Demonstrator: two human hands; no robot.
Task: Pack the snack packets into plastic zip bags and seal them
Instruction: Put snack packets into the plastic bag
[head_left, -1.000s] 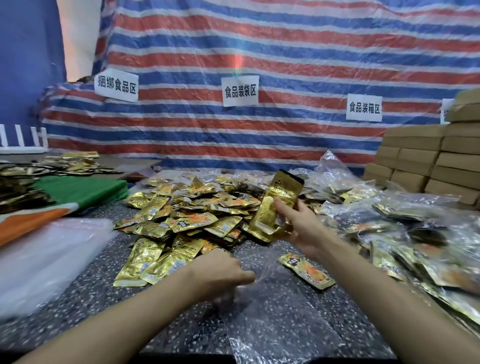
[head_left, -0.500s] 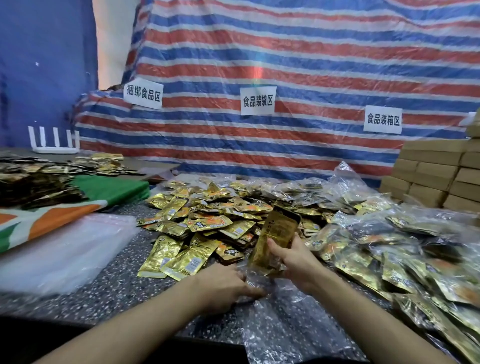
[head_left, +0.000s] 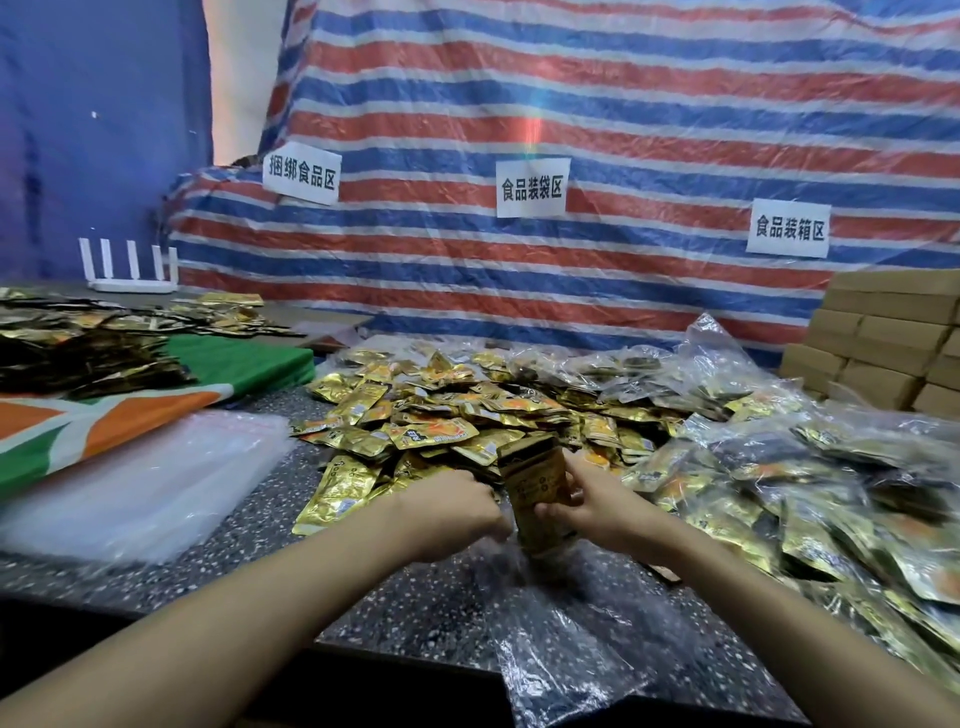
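Stack of packets (head_left: 532, 480): upright, lower end dipping into the mouth of the zip bag, probably to slide in as one bundle.
Zip bag (head_left: 566, 639): flat on the desk (head_left: 415, 613), closed end trailing over the near edge, mouth lifted between the hands.
Right hand (head_left: 589, 506): fingers and thumb wrapped round the stack, wrist bent down toward the bag.
Left hand (head_left: 460, 512): fist-like, fingers curled at the bag's rim, seemingly pinching it open; the pinch itself hidden.
Loose packets (head_left: 415, 415): heaped just beyond the hands, within easy reach.
Filled bags (head_left: 779, 493): piled to the right, clear of the working spot.
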